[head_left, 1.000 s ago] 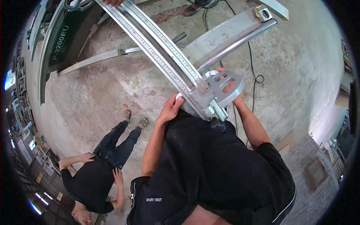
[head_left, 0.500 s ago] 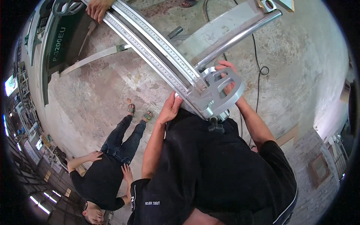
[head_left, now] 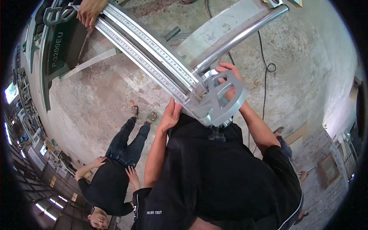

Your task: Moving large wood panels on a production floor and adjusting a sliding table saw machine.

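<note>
A long aluminium double rail with ruler scales [head_left: 142,57] runs diagonally from the upper left toward my body. At its near end is a grey metal end bracket [head_left: 224,97] with cut-out openings and a curved edge, close against my shirt. My left hand [head_left: 170,115] is closed on the rail's near left edge, its fingers partly hidden underneath. My right hand [head_left: 230,76] curls around the far right side of the bracket, partly behind it. A polished steel tube [head_left: 241,40] reaches from the bracket to the upper right. Another person's hand [head_left: 91,12] grips the rail's far end.
A green machine cabinet [head_left: 63,50] stands at the upper left. A pale flat panel [head_left: 218,32] lies beside the steel tube. On the right, a black cable [head_left: 264,80] loops over the concrete floor. A person in black [head_left: 107,184] stands at lower left; another is partly visible at right.
The rail and bracket have shifted slightly left, my hands moving with them. The other person's hand at the far end has moved left too. Another person has come into view at the right.
</note>
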`<state>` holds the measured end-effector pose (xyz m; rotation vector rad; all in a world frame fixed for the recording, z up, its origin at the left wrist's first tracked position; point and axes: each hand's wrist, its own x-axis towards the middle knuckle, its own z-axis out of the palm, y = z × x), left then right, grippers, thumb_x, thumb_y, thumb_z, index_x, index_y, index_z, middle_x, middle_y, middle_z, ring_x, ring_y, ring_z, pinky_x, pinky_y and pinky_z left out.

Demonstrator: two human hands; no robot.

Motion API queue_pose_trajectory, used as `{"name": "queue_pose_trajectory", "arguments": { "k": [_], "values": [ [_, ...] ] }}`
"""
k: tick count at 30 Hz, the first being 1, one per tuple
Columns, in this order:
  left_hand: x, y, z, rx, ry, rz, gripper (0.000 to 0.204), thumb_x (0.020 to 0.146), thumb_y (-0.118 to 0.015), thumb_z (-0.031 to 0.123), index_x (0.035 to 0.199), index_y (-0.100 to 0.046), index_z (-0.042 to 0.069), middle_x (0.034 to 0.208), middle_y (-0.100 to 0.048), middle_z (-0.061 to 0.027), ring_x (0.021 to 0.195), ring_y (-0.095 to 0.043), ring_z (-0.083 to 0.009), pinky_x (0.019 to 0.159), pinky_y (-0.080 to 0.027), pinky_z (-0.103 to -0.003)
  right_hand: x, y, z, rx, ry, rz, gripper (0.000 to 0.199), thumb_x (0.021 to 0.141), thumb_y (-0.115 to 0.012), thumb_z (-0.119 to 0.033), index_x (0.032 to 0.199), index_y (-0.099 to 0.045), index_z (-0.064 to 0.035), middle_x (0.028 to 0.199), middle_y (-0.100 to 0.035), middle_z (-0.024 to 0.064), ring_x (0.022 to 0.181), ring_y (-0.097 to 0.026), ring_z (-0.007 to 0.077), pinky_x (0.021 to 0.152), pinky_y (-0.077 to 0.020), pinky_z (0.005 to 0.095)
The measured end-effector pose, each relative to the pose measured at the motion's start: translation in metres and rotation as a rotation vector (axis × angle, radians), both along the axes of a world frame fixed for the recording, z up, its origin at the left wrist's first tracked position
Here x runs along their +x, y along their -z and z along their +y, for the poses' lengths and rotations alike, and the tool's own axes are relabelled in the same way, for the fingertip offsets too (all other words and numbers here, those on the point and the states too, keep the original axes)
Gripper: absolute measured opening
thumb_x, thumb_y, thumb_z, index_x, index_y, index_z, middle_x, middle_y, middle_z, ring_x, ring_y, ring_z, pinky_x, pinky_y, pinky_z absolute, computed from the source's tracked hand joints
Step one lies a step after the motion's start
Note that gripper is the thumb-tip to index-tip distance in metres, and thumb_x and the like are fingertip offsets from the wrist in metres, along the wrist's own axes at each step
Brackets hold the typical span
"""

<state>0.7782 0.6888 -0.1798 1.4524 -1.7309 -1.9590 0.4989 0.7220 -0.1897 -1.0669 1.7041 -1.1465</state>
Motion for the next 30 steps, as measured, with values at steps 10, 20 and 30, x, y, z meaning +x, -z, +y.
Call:
{"name": "queue_pose_trajectory", "arguments": {
  "k": [10, 20, 30],
  "values": [
    [0.005, -0.006, 0.002, 0.055, 0.086, -0.113, 0.037, 0.099, -0.036, 0.017, 0.131, -0.042, 0.000, 0.125, -0.054, -0.0148, 0.116, -0.049, -0.0246, 0.099, -0.035, -0.031, -0.004, 0.017, 0.003, -0.093, -0.028, -0.004, 0.034, 0.084, -0.066, -0.027, 0.108, -0.062, -0.0034, 0.121, -0.050, 0.0114, 0.101, -0.054, 0.0214, 0.082, -0.0462, 0.0315],
    [0.011, -0.006, 0.000, 0.105, 0.160, -0.128, 0.039, 0.099, -0.034, 0.018, 0.130, -0.045, -0.003, 0.129, -0.052, -0.0153, 0.123, -0.046, -0.0253, 0.104, -0.032, -0.034, -0.010, 0.008, 0.000, -0.048, 0.005, -0.223, 0.020, 0.083, -0.063, -0.013, 0.100, -0.062, -0.0025, 0.121, -0.049, 0.0118, 0.091, -0.055, 0.0155, 0.070, -0.0465, 0.0259],
    [0.007, -0.003, 0.014, -0.037, 0.072, -0.156, 0.033, 0.098, -0.034, 0.014, 0.123, -0.048, -0.003, 0.112, -0.059, -0.0181, 0.105, -0.055, -0.0259, 0.093, -0.040, -0.034, -0.007, 0.005, -0.011, -0.225, 0.038, 0.086, 0.046, 0.078, -0.069, -0.034, 0.109, -0.056, -0.0024, 0.120, -0.051, 0.0178, 0.113, -0.049, 0.0309, 0.097, -0.0369, 0.0392]
  ]
}}
